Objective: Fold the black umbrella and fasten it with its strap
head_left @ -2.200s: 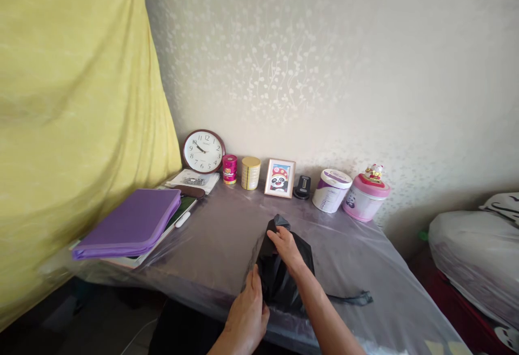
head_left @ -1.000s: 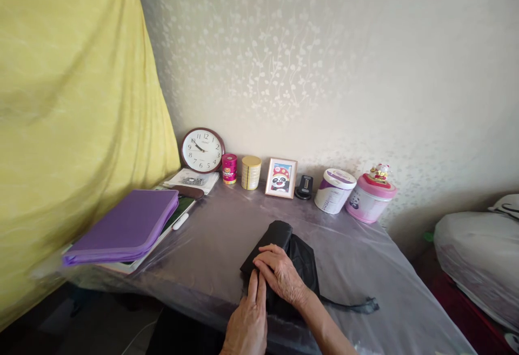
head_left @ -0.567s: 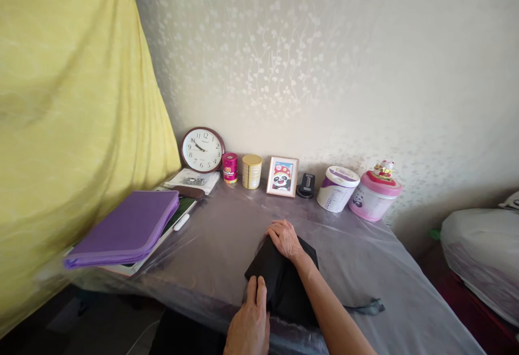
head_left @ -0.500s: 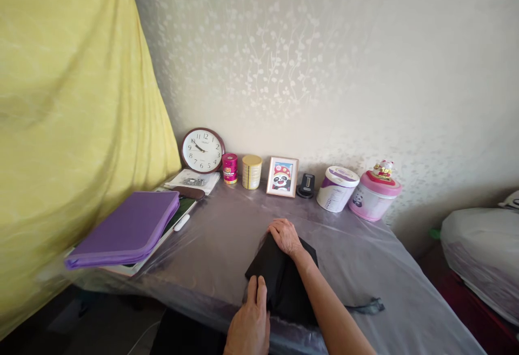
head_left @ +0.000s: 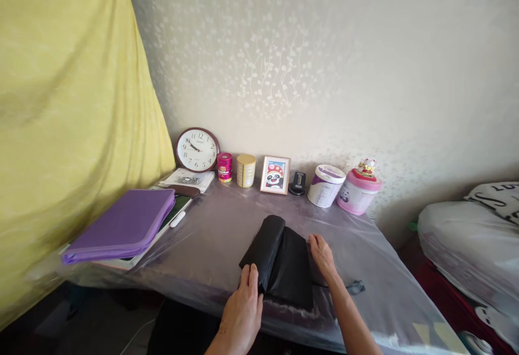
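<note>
Since the black fabric looks light, limp and slippery, its roll suits holding; by the surface's near edge my left fingers clasp it; right fingers' grip unclear.

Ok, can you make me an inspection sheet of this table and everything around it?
Surface: plastic-covered table, wrinkled.
Job's things: black bundle, rolled at left, flat at right; dark strap to its right.
Clutter: purple folder at left; clock, two cans, framed panda picture, small black device, two tubs along the back.
Hands: left hand on the roll's near end; right hand by the bundle's right edge, contact unclear.
Cables: thin white cable, low at left.
Surroundings: yellow cloth at left, patterned wall behind, plastic-wrapped pile at right.
</note>
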`<act>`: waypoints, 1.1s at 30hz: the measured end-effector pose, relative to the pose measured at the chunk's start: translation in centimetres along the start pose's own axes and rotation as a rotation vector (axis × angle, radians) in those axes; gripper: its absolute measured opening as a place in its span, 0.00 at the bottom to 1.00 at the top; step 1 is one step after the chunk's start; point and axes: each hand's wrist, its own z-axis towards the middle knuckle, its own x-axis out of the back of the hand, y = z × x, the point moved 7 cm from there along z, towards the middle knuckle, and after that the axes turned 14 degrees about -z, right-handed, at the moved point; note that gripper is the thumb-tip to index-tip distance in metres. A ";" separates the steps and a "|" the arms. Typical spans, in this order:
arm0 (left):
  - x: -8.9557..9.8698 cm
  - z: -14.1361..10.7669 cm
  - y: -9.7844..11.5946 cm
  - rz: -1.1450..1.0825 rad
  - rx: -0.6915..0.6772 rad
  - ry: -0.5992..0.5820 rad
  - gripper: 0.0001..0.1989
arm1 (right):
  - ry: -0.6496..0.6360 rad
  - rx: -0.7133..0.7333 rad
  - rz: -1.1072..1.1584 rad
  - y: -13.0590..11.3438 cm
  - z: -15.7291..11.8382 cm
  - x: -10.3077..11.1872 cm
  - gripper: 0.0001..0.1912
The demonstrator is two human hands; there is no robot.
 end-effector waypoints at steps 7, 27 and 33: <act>0.4 0.0 -0.2 -0.055 -0.027 0.042 0.24 | -0.239 -0.178 0.395 1.1 -3.5 -1.3 0.22; 1.1 -0.1 -0.1 -0.102 0.003 0.012 0.25 | -0.121 0.056 0.193 -3.2 -5.4 1.7 0.19; 1.3 -0.1 0.0 -0.105 0.012 0.009 0.25 | -0.179 0.033 0.419 -4.9 -5.2 2.0 0.19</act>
